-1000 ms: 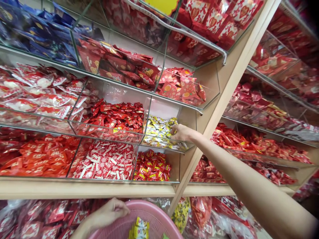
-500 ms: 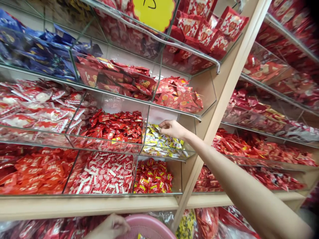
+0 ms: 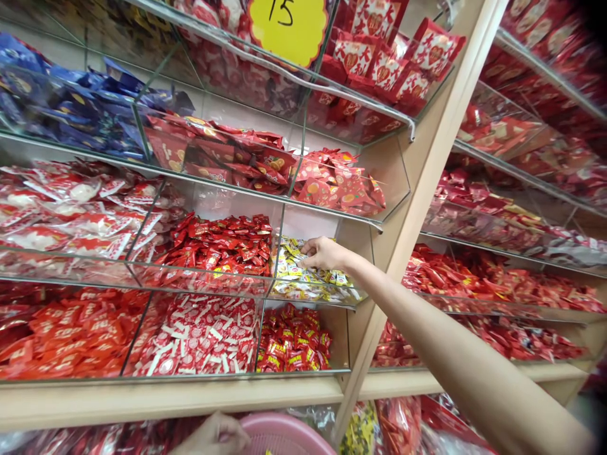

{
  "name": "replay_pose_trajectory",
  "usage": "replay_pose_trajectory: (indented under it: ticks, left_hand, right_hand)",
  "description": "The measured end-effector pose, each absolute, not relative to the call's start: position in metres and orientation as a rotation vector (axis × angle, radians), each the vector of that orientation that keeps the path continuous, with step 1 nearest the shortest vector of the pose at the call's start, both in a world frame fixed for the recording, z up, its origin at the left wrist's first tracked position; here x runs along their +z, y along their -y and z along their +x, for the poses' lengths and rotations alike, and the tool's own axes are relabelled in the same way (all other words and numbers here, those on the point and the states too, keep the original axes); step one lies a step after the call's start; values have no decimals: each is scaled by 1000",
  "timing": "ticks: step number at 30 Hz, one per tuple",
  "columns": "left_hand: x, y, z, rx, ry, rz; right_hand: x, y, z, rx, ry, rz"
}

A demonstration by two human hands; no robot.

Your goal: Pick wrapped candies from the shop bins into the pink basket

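My right hand (image 3: 323,254) reaches into a clear compartment of small yellow-and-white wrapped candies (image 3: 290,268). Its thumb and fingers are bent together and touch the candies near the back of the pile. The fingertips are pinched down among the wrappers. At the bottom of the view, my left hand (image 3: 220,433) is curled at the left rim of a pink plastic basket (image 3: 289,422). Only the basket's upper part shows, with a bit of yellow inside. The lower part of the left hand lies outside the frame.
Clear dividers and front panels separate the neighbouring compartments. Red wrapped candies (image 3: 227,243) lie to the left and red-and-yellow ones (image 3: 294,341) below. A wooden upright (image 3: 417,208) stands right of the hand. A yellow price sign (image 3: 289,28) hangs above.
My right hand has moved down slightly, from just above the yellow-and-white candies to contact with them. The left hand and basket sit a little lower in view.
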State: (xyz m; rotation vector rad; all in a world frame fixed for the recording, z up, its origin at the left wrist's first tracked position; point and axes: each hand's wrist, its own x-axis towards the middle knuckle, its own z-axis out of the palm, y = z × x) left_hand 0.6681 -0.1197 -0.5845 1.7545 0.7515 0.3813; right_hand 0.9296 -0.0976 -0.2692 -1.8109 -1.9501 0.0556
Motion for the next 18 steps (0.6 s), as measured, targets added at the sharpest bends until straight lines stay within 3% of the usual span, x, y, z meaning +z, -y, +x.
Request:
replay_pose_trajectory:
  ticks: [7,18]
  left_hand:
    - [-583,120,668,368,-745,1780]
    - [-579,122,668,379,-711,1796]
  right_hand:
    - [-257,103,916,25,1966,-2092]
    - [-245,107,917,-107,2114,-2000]
